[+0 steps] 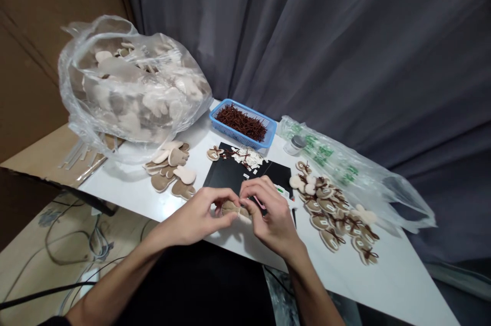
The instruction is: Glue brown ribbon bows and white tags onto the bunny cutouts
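Between my two hands, just over the table's front edge, is a small brown-and-cream fabric bunny-shaped piece [231,207]. My left hand [209,213] pinches it from the left, thumb below and fingers above. My right hand [266,211] grips its right side, with fingertips meeting the left ones at its upper edge. What the right fingertips pinch there is too small to make out. Behind the hands lies a black mat [222,175] bearing small white tags [247,158] and brown bows. A finished-looking piece with a bow [215,153] sits at the mat's far left corner.
A blue basket [243,137] of brown bows stands at the back. Left are a large clear bag [134,86] of fabric pieces and a loose pile [172,170]. Right are bowed pieces [328,206], a small grey-lidded jar [294,145] and a plastic bag [364,183].
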`<state>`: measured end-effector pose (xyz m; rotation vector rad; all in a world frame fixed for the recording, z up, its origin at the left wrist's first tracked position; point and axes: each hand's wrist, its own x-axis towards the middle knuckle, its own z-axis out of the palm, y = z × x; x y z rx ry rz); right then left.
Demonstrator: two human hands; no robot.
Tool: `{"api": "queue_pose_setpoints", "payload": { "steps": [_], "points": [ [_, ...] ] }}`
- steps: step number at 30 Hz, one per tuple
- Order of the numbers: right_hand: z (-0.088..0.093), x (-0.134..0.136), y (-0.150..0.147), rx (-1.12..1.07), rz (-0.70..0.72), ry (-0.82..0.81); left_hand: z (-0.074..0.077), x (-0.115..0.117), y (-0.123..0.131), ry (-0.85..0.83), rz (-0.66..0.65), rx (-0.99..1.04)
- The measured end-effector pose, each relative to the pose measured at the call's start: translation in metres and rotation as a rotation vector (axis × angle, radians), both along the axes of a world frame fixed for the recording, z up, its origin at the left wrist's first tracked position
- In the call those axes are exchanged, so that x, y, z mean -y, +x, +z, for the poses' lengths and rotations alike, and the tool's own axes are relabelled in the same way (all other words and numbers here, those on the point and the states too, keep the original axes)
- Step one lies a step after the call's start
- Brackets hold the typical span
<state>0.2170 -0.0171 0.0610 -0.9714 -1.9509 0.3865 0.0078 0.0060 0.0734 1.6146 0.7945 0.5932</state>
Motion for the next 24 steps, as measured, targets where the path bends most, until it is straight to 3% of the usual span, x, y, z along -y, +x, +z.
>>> {"api": "queue_pose_setpoints", "payload": {
  "steps": [6,10,13,16,19,24],
  "points": [
    [-0.001,0.0,0.004,-0.083,-0.037,-0.125,-0.012,-0.007,-0.004,0.048,-0.063,0.094],
    [0.004,-0.003,0.013,-0.151,0.063,-0.375,-0.019,-0.011,-0.004,0.024,-0.102,0.131],
    [0.005,-0.004,0.017,-0.227,0.102,-0.443,-0.025,-0.011,-0.001,-0.063,-0.079,0.243],
    [-0.001,0.001,0.012,-0.302,0.026,-0.332,-0.031,-0.009,0.006,-0.173,-0.006,0.373],
    [-0.013,0.014,0.001,-0.309,-0.151,-0.128,-0.034,-0.003,0.016,-0.305,0.065,0.477],
    [-0.03,0.035,-0.013,-0.147,-0.313,0.248,-0.039,0.01,0.031,-0.409,0.198,0.529]
  ]
}}
